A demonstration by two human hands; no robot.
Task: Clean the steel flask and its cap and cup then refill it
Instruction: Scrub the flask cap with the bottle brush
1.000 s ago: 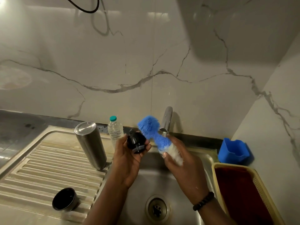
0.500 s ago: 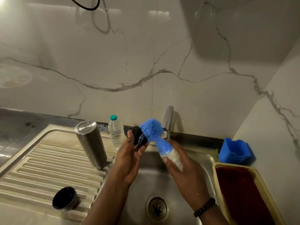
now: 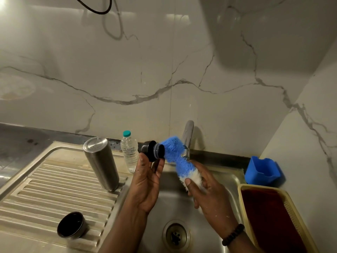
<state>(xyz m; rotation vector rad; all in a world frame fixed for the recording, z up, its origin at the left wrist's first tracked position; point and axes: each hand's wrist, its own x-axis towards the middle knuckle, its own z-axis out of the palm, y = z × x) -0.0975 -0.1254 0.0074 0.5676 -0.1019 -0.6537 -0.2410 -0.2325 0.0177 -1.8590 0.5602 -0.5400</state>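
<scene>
The steel flask (image 3: 101, 163) stands upside down on the ribbed drainboard (image 3: 45, 189). Its steel cup (image 3: 72, 225), dark inside, sits near the drainboard's front. Above the sink basin (image 3: 175, 203) my left hand (image 3: 147, 181) pinches the black cap (image 3: 153, 150) between thumb and fingers, turned sideways. My right hand (image 3: 209, 196) grips the white lower end of a blue bottle brush (image 3: 175, 154), whose blue bristle head presses against the cap's end, just below the tap.
A small plastic water bottle (image 3: 129, 152) with a teal lid stands behind the flask. The tap (image 3: 187, 137) rises at the back of the sink. The drain (image 3: 176, 236) lies below my hands. A blue holder (image 3: 262, 170) and a yellow basket (image 3: 269, 216) sit at the right.
My left hand has lifted the cap and turned it sideways toward the brush. The brush head, apart from the cap before, now presses on its end.
</scene>
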